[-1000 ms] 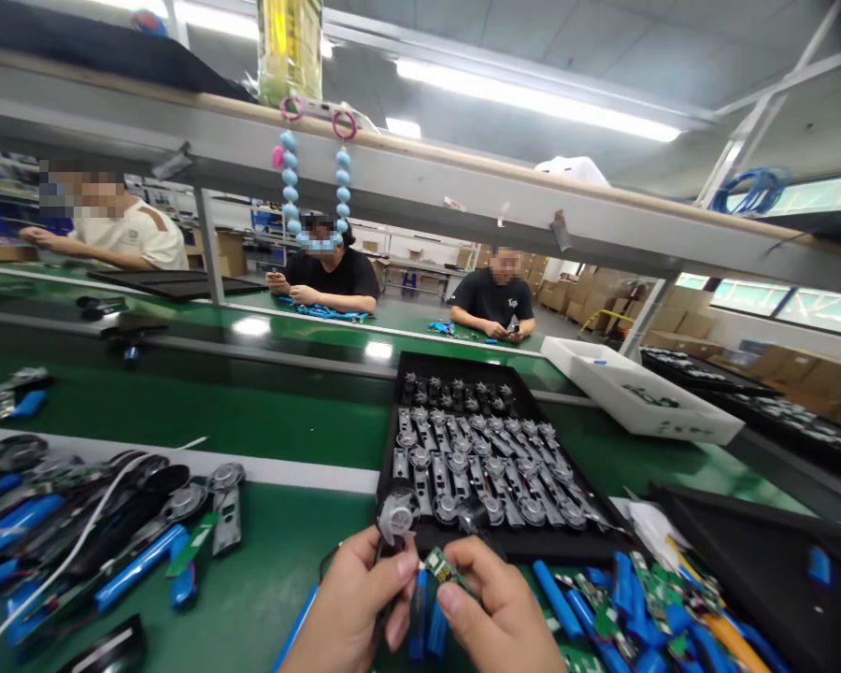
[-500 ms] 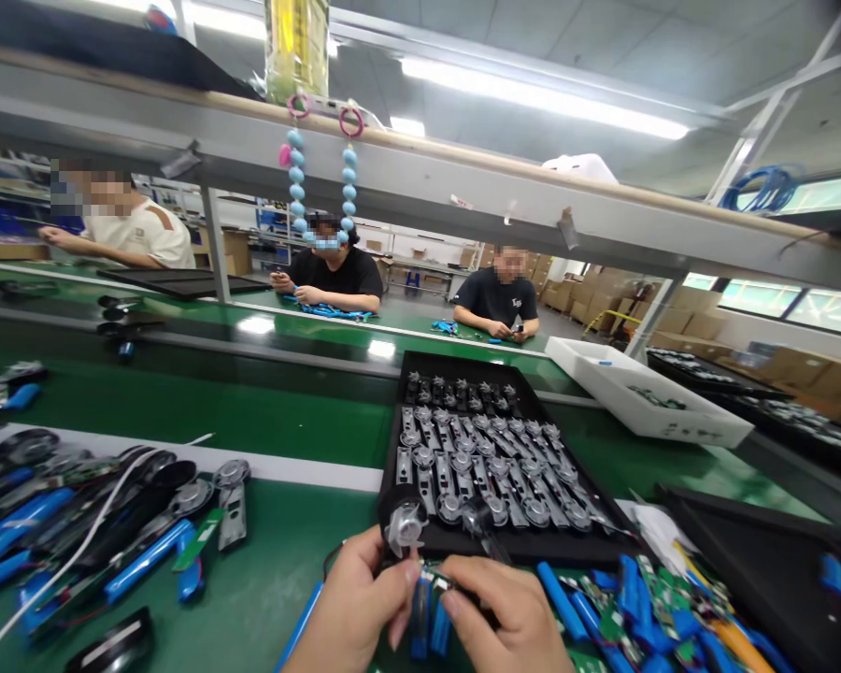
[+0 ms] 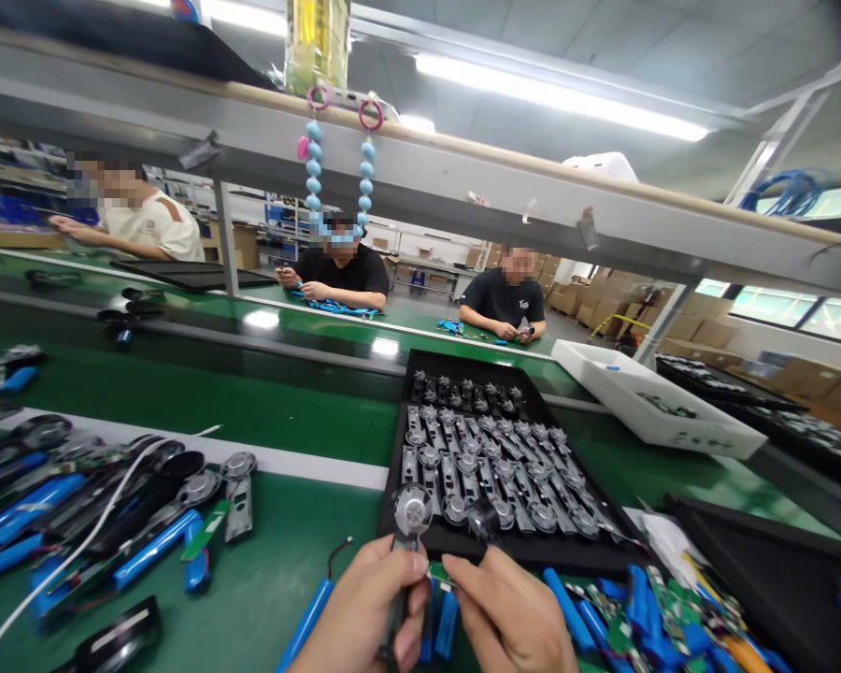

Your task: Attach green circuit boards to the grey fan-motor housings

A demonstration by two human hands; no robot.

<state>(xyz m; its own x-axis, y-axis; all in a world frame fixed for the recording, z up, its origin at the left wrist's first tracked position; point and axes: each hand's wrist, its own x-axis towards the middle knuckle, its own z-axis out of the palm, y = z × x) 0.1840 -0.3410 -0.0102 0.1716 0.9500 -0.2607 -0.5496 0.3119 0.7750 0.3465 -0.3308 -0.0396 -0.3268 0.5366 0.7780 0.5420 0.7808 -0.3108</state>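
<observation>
My left hand (image 3: 375,603) is closed round the dark handle of a small fan unit (image 3: 412,511), whose round clear head stands upright above the thumb. Close beside it on the right, my right hand (image 3: 508,612) pinches a small green circuit board (image 3: 440,574) at its edge. Blue battery cells (image 3: 447,624) show below and between the hands. Just beyond the fingers, a black tray (image 3: 396,439) holds rows of grey fan units; a dark round head (image 3: 482,517) is at its near edge.
Loose fan parts and blue cells (image 3: 158,550) lie at the left, crossed by a white cable (image 3: 98,523). Batteries and boards (image 3: 637,608) are heaped at the right. A white foam box (image 3: 673,421) stands behind. Three people sit across the bench under a shelf (image 3: 420,164).
My left hand now wraps round the fan unit's handle, and the fan head has turned more upright. The right hand has shifted slightly, still at the board. The whole view has moved a little.
</observation>
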